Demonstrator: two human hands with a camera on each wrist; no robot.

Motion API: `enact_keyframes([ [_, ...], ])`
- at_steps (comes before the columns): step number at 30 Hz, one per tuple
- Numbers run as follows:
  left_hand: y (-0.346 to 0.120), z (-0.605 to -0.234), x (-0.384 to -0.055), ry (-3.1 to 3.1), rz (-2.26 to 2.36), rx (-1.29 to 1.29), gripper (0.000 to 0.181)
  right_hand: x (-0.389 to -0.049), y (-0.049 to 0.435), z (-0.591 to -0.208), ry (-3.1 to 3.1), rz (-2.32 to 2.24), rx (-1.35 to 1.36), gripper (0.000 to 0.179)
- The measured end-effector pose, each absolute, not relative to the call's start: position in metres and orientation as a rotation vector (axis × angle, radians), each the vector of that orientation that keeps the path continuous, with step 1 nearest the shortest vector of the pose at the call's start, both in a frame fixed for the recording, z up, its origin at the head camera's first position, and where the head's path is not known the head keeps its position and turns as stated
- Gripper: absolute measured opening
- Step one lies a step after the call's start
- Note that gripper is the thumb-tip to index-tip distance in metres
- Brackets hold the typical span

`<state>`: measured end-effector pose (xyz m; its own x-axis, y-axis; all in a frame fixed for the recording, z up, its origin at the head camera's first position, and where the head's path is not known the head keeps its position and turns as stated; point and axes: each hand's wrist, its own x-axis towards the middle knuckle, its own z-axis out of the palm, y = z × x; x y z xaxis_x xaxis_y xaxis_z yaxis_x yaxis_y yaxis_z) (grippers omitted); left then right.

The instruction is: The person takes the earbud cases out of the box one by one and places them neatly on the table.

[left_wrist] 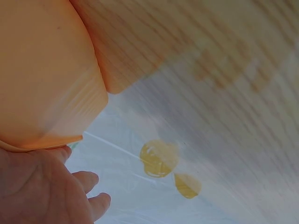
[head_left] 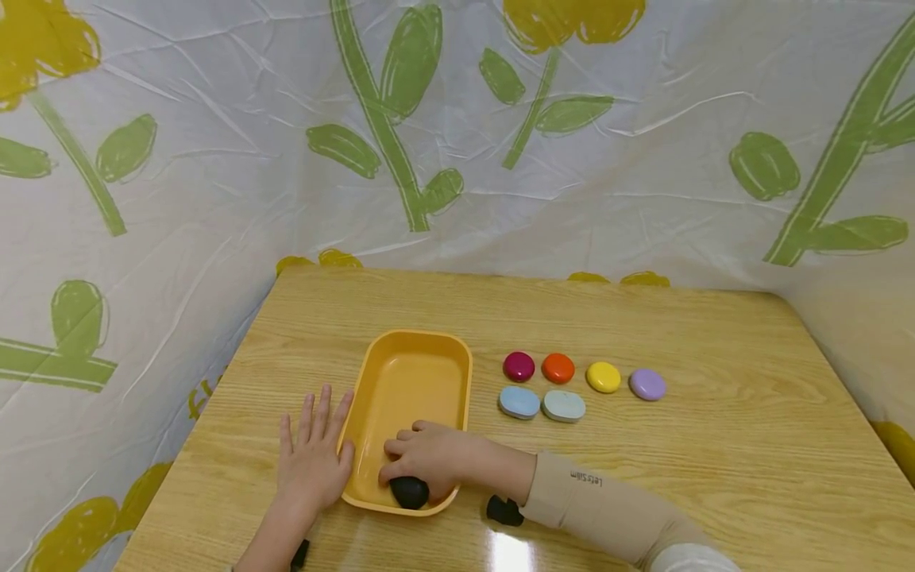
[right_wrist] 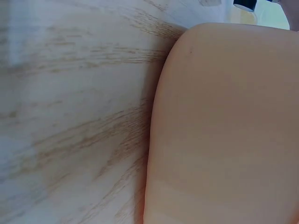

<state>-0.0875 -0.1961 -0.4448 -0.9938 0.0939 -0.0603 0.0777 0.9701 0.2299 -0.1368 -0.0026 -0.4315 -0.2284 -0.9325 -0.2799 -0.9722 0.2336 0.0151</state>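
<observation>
A shallow yellow tray (head_left: 411,340) with rounded corners stands on the table in the head view. My left hand (head_left: 312,469) lies along its left side, fingers spread and straight, thumb at the rim. In the left wrist view, the fingers of that hand (left_wrist: 46,191) show below the tray's outer wall (left_wrist: 46,70). Reaching over the right rim, my right hand (head_left: 427,459) has its fingers curled at a smooth black rounded piece (head_left: 410,493) in the near end of the tray. The right wrist view shows mostly the tray's outer wall (right_wrist: 224,126), and that hand's grip is hidden there.
Right of the tray sit glossy round pieces: magenta (head_left: 519,366), orange (head_left: 558,368), yellow (head_left: 604,377) and lilac (head_left: 647,384). Nearer lie a light blue oval piece (head_left: 519,403) and a pale grey-green one (head_left: 564,406). Flower-printed cloth (head_left: 236,159) surrounds the wooden table (head_left: 715,445).
</observation>
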Motion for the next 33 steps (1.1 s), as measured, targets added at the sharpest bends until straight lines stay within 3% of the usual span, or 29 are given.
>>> enact_keyframes([
  [17,-0.197,-0.446,-0.087,3.058,0.330,0.136,0.057,-0.149,0.012,-0.425,2.445,0.147,-1.707,0.063],
  [33,-0.197,-0.447,-0.087,3.055,0.344,0.141,0.057,-0.170,0.109,-0.386,2.920,-0.251,-1.325,0.060],
])
